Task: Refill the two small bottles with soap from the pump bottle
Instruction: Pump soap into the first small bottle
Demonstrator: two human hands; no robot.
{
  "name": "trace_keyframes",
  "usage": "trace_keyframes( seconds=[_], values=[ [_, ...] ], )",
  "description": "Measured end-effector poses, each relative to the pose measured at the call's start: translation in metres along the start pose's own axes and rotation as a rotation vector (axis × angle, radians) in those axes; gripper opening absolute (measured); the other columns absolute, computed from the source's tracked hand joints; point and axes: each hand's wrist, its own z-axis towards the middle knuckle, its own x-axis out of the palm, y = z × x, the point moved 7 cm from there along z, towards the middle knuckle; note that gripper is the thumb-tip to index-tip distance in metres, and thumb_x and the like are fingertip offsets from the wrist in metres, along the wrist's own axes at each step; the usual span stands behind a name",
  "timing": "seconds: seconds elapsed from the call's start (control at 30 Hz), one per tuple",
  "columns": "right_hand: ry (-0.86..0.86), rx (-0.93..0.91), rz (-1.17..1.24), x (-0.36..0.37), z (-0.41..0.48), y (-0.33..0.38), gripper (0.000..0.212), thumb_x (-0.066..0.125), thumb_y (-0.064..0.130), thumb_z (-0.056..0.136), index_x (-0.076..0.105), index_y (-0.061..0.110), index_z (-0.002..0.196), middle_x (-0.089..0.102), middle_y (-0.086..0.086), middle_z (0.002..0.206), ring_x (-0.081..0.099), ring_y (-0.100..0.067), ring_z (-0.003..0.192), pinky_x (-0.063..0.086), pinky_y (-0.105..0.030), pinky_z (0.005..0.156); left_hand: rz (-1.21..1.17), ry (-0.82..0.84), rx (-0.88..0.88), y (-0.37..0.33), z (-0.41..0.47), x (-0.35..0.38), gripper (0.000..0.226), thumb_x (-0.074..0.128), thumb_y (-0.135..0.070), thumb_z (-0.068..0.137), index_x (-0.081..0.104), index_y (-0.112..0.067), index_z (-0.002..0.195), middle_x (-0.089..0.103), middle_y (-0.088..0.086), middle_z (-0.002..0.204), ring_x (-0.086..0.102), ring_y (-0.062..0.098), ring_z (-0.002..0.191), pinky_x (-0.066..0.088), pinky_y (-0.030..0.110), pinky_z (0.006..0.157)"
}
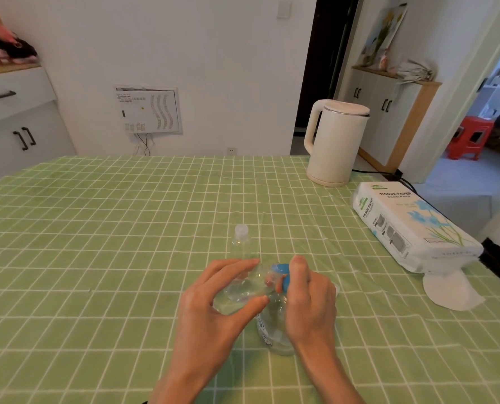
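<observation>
A: The pump bottle (275, 325) is seen standing on the worktop (97, 228); is its make readable?

B: A clear plastic body with a blue pump head (282, 275) is shown, and a white label with blue marks is glimpsed low on its side, but the print is too blurred to be read.

A: How are the hands placed relative to the pump bottle?

B: The right hand (310, 298) is closed over the pump head from the right. A small clear bottle (243, 287) is gripped between thumb and fingers of the left hand (213, 301), tilted, its mouth brought against the pump bottle's spout.

A: And the other small bottle?

B: The second small bottle (242, 243), transparent with a pale round cap, is found upright just beyond the pump bottle, touched by neither hand.

A: What surface is under them?

B: A light green cloth gridded with white lines, slightly creased.

A: Anything legible elsewhere?

B: "TISSUE PAPER" is printed on a soft white pack (412, 225) with blue flowers, lying to the right of the pump bottle, with a tissue (450, 290) pulled partly out. A smooth cream kettle (334, 141) is set far beyond the pump bottle, to its right.
</observation>
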Motion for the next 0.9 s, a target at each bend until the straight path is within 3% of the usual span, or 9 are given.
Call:
trace_keyframes(
  seconds=[0.17,0.33,0.47,0.7,0.83,0.9],
  values=[
    [0.007,-0.024,-0.043,0.0001,0.0022,-0.0034,0.055,0.026,0.051,0.082,0.045,0.013,0.049,0.054,0.000,0.046,0.039,-0.013,0.045,0.031,-0.033,0.049,0.004,0.013,-0.009,0.0031,-0.0026,-0.0004,0.047,0.084,-0.041,0.074,0.075,-0.043,0.121,0.073,-0.016,0.118,0.070,0.010,0.115,0.050,0.011,0.095],
    [-0.008,-0.002,-0.017,0.0011,0.0008,-0.0081,0.075,0.024,0.060,0.091,0.059,0.002,0.056,0.067,-0.011,0.059,0.057,-0.023,0.053,0.044,-0.035,0.059,-0.011,0.003,-0.008,0.0006,-0.0015,-0.0002,0.047,0.084,-0.042,0.074,0.075,-0.043,0.121,0.074,-0.016,0.117,0.070,0.009,0.115,0.049,0.009,0.094],
    [-0.026,-0.009,-0.022,-0.0006,-0.0004,-0.0038,0.068,0.023,0.065,0.094,0.058,0.015,0.063,0.053,0.001,0.045,0.048,-0.011,0.045,0.040,-0.028,0.054,-0.007,-0.004,0.000,-0.0011,0.0002,-0.0003,0.046,0.084,-0.041,0.074,0.076,-0.040,0.119,0.074,-0.016,0.115,0.071,0.008,0.113,0.048,0.008,0.093],
    [-0.008,-0.014,-0.033,-0.0005,-0.0006,0.0015,0.062,0.025,0.059,0.094,0.041,0.026,0.044,0.035,0.007,0.040,0.035,-0.010,0.041,0.031,-0.027,0.048,-0.018,-0.001,-0.009,-0.0010,0.0000,-0.0001,0.047,0.083,-0.043,0.074,0.075,-0.043,0.120,0.074,-0.018,0.117,0.070,0.007,0.114,0.049,0.009,0.093],
    [0.009,-0.011,0.000,0.0003,0.0014,-0.0032,0.057,0.027,0.054,0.086,0.049,0.014,0.053,0.053,0.000,0.045,0.041,-0.014,0.044,0.035,-0.030,0.048,-0.014,0.009,-0.018,0.0009,-0.0010,-0.0002,0.047,0.083,-0.043,0.073,0.075,-0.044,0.120,0.074,-0.017,0.117,0.070,0.009,0.114,0.049,0.010,0.094],
    [0.014,-0.012,-0.018,0.0007,0.0018,-0.0049,0.059,0.027,0.053,0.085,0.052,0.009,0.054,0.063,0.000,0.050,0.047,-0.018,0.047,0.040,-0.039,0.053,-0.010,0.010,-0.019,0.0015,-0.0019,-0.0003,0.046,0.083,-0.043,0.073,0.076,-0.043,0.119,0.074,-0.016,0.116,0.071,0.009,0.113,0.050,0.010,0.094]
  ],
)
